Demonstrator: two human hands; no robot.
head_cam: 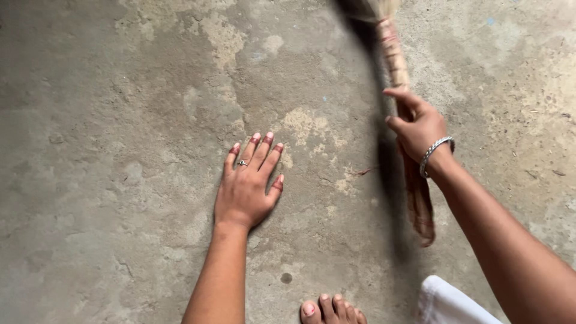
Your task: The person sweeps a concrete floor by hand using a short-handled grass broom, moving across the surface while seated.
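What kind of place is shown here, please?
Probably the bare floor of a simple home or yard: a rough, stained concrete floor, a grass broom in the right hand, a bare foot.

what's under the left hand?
The left hand lies flat, fingers spread, on the bare concrete floor. Nothing shows between the fingers or around the palm; the patch beneath the palm is covered.

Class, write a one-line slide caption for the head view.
Left hand pressed flat on a concrete floor while the right hand grips a grass broom.
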